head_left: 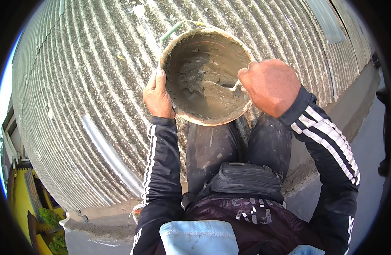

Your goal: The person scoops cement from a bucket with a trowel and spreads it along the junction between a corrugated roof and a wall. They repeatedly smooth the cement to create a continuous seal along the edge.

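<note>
Bucket (206, 74) of wet grey cement (199, 80) sitting on the bumpy roof (76, 85), near its lower edge. Left hand (157, 95) pinching the rim. Right hand (270, 85) squeezing a trowel (223, 91), scooping. Maybe tipping and spilling if pushed hard.

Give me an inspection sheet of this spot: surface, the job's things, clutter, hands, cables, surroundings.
Surface: grey corrugated roof sheeting, sloping.
Job's things: round mortar-smeared bucket holding wet grey cement mix; pale trowel blade in the mix.
Clutter: nothing seen.
Hands: left hand grips the bucket rim; right hand fisted on the trowel's handle.
Cables: nothing seen; a green bucket handle at the far rim.
Surroundings: yellow building below left; concrete ledge right.
</note>
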The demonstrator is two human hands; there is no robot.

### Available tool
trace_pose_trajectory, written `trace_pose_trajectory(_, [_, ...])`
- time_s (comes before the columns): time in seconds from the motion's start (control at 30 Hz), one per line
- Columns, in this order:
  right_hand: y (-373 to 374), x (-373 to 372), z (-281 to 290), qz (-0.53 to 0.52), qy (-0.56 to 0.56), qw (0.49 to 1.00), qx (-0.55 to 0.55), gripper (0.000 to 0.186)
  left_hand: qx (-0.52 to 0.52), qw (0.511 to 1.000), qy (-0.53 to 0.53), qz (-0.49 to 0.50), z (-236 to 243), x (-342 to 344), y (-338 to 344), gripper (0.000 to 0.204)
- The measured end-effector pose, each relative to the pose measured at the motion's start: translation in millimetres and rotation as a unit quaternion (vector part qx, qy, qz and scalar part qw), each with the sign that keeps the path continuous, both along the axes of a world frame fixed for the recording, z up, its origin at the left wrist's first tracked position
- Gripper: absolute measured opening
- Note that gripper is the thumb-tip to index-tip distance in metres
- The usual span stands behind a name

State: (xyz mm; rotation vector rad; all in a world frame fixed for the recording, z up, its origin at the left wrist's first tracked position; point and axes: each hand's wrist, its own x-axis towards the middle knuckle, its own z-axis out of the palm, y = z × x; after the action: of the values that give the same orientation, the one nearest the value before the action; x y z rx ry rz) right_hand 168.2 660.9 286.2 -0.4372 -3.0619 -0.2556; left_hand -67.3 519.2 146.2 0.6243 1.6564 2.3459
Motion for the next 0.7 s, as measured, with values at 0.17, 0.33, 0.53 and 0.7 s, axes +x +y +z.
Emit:
trace_pose_trajectory(0.17, [-11,-27,-5,0.046,-0.055,0.997,-0.004,0.015,-0.004,1.0,-0.01,0.0,3,5,-5,0.034])
trace_pose_trajectory(0.33, [-10,-36,-21,0.019,-0.119,0.991,-0.05,0.017,0.005,1.0,-0.014,0.001,1,2,-2,0.036])
trace_pose_trajectory(0.53, [9,-24,-40,-0.004,-0.085,0.988,-0.132,0.015,0.006,1.0,-0.008,-0.001,-2,-1,0,0.034])
trace_pose_trajectory(0.7, [22,-1,-47,0.017,-0.017,0.966,-0.259,0.02,-0.017,1.0,0.008,0.016,-2,-1,0,0.034])
